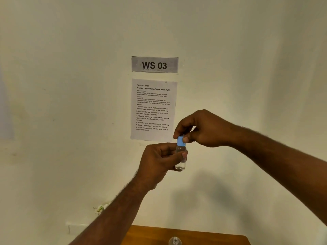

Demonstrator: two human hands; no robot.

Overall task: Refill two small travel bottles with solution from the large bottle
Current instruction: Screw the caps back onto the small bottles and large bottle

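Note:
I hold a small clear travel bottle (180, 159) upright in front of the wall, well above the table. A little clear liquid sits at its bottom. My left hand (159, 161) wraps around the bottle's body. My right hand (200, 129) pinches the blue cap (180, 140) on top of the bottle between thumb and fingers. At the bottom edge of the view, the open top of another clear bottle (175, 241) stands on the table. The large bottle is not in view.
A wooden table (212, 236) shows only as a strip at the bottom. On the pale wall hang a "WS 03" sign (154, 65) and a printed instruction sheet (153, 108).

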